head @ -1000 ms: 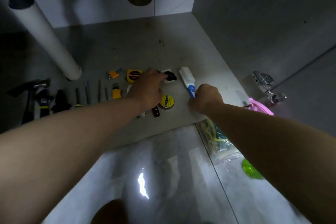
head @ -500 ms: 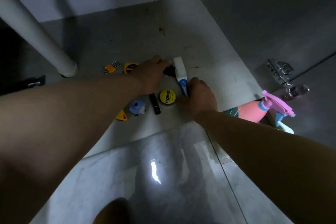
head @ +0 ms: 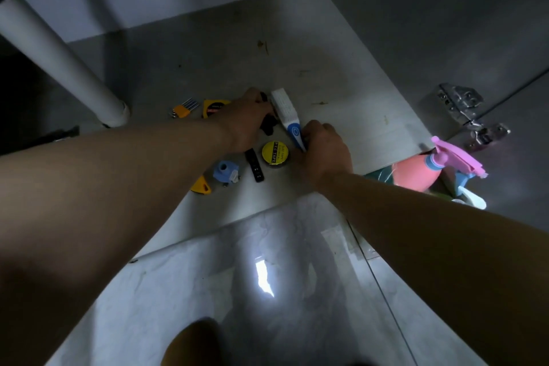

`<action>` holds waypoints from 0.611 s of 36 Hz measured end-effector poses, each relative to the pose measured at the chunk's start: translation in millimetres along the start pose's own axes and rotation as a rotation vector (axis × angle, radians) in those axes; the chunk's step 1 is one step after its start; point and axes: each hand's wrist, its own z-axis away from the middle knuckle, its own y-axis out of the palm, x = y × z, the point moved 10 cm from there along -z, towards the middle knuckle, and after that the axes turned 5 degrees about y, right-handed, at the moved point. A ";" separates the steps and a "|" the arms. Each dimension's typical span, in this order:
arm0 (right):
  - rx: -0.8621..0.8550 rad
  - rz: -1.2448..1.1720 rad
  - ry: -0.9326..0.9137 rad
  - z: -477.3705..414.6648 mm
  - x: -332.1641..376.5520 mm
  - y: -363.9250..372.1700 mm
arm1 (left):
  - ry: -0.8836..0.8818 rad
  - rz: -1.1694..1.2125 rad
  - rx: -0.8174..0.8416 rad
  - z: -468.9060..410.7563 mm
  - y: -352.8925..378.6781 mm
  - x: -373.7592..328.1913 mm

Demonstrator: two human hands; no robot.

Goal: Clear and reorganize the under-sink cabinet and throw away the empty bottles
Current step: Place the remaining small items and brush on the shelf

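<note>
White brush (head: 285,114): right hand (head: 325,154) gripped its blue handle, mid-frame.
Left hand (head: 246,123): covered black item (head: 267,128), grip unclear.
Tip: brush probably needed laying straight.

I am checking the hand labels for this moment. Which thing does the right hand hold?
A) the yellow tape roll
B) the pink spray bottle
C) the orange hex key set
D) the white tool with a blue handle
D: the right hand has its fingers curled round the blue end of the white tool, while the yellow tape roll lies flat on the cabinet floor next to that hand.
</note>
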 end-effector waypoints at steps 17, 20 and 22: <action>-0.038 0.012 -0.138 79.7 -80.6 -55.5 | -0.174 -0.081 -0.100 32.8 -16.8 -39.9; 0.008 0.006 0.052 108.1 -136.4 -59.2 | -0.061 -0.031 -0.307 45.6 -27.5 -74.7; 0.076 -0.017 0.243 130.4 -173.9 -53.2 | 0.071 0.017 -0.368 54.7 -24.3 -105.3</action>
